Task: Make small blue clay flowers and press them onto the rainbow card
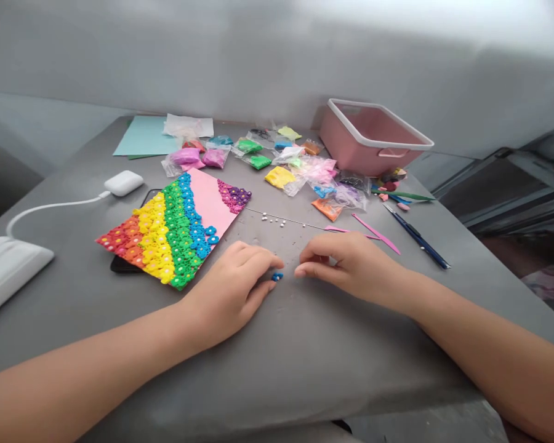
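Between the thumb and fingers of my left hand (233, 289) is a small blue clay flower (277, 277) with a pale centre. Just to its right, my right hand (337, 264) hovers with thumb and forefinger curled close together; whether anything tiny lies between them I cannot make out. Left of my left hand lies a pink card (207, 194) covered in rows of clay flowers, running red, orange, yellow, green and blue, with purple ones at the far corner. A few loose blue flowers (211, 235) sit at its right edge. Several tiny white balls (282, 223) are scattered beyond my hands.
Bags of coloured clay (281, 177) spread across the back, beside a pink basket (364, 147). Pink plastic tools (376, 232), a thin metal needle (300, 220) and a dark blue craft knife (418, 237) lie at right. A white earbud case (124, 183) is cabled to a white block (16, 271).
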The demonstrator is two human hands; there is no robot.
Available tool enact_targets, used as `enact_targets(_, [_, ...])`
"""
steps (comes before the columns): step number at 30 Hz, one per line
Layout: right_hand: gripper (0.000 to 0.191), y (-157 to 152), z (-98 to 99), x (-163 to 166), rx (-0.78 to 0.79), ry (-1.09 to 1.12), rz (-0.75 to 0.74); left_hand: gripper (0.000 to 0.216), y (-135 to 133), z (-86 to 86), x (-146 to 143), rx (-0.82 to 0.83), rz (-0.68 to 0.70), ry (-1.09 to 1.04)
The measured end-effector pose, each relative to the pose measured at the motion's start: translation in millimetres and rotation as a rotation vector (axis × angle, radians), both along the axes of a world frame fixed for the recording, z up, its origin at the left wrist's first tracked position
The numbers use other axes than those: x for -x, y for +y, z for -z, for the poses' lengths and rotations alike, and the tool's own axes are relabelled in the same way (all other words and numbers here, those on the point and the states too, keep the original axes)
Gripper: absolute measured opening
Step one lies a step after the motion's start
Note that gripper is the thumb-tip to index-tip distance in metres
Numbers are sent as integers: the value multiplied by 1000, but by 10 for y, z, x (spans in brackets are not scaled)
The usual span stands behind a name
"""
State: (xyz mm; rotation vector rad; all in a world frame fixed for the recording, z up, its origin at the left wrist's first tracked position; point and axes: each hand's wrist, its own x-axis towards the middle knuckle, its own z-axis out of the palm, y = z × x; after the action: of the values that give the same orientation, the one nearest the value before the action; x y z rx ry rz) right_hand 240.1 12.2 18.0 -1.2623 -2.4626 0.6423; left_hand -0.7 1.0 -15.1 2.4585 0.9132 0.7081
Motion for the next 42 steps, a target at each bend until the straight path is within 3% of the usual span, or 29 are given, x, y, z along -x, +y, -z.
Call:
enact_targets(5, [21, 1, 39, 4, -44, 33, -129, 28, 18, -15, 6, 75, 10, 25])
enact_targets(9, [22, -8, 70, 6, -39, 21, -102, 26, 19, -61, -2, 99, -7, 39])
enact_targets(12, [13, -10, 95, 9, -51, 38, -147, 25, 19, -50, -14, 90, -5, 26])
enact_targets(14, [17, -10, 106, 19, -65, 49, -176, 26, 18, -22, -17, 73, -7, 5])
enact_targets(23, [5, -4, 104, 48, -4, 49, -161, 29, 1, -72, -16, 106, -59, 30])
enact_targets(32, [17, 20, 5, -32, 183, 22, -116, 25, -3, -41, 12, 72, -76, 29])
enact_targets(36, [12, 32, -46, -56, 175, -6, -75, 23, 27, 15, 8, 71, -72, -11])
enact_targets(42, [7, 13, -19, -6, 132, -6, -126, 21, 28, -10, -25, 82, -87, 0])
